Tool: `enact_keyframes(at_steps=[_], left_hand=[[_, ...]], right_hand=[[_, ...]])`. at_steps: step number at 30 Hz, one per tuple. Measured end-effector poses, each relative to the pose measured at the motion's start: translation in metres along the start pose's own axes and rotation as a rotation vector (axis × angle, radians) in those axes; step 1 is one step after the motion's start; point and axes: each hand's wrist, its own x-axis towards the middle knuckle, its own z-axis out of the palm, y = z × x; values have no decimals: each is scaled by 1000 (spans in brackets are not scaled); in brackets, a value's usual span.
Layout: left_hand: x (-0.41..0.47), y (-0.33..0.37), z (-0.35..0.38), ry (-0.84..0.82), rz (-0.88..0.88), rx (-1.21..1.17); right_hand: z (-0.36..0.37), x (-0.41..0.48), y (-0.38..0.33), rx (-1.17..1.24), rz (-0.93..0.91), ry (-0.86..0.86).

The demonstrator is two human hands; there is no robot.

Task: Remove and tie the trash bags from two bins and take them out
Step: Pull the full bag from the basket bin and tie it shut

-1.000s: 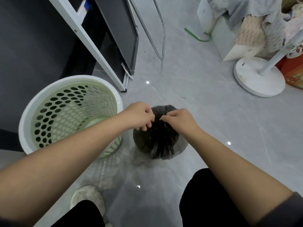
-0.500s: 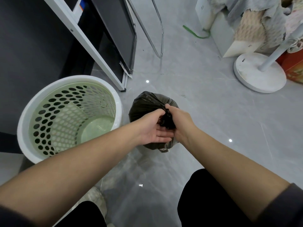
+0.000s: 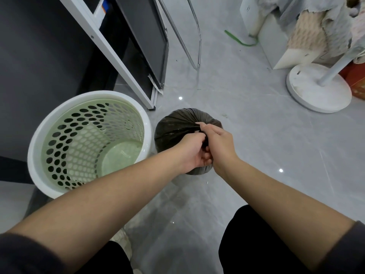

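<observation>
Grey glossy floor fills the view, seen from above. A small dark trash bag is out of the bin, on or just above the floor, just beside an unlined perforated bin. Left hand and right hand both clench the bag's twisted neck. The thin plastic looks soft, light and likely slippery, so the bunched neck is the safest hold. Open floor lies to the right; a white frame and fan base stand well apart.

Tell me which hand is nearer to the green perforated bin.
Left. The left hand grips the black bag at its neck, on the side facing the bin; the right hand grips it just beyond, farther away.
</observation>
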Motion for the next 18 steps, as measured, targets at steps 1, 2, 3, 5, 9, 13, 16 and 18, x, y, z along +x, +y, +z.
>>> enact_keyframes(at_steps=[1,2,3,5,9,13,16,18], left_hand=[[-1,1,1,20,28,54],[-1,1,1,47,66,133],[0,0,-1,84,114,241],[-1,-2,-6,163,222,423],[-9,-1,-3,158,148,17],[-12,4,0,109,112,-254],[-13,2,0,112,132,-324],[-13,-2,2,118,176,-295]], right_hand=[[-1,-1,-2,27,18,-16],[-3,-2,-4,63,40,-40],[-5,-2,-6,101,65,-70],[-6,-5,-10,170,109,-103],[-6,2,-4,183,70,-26],[-2,3,2,157,-49,8],[0,1,2,118,-104,26],[-2,1,2,117,-114,28]])
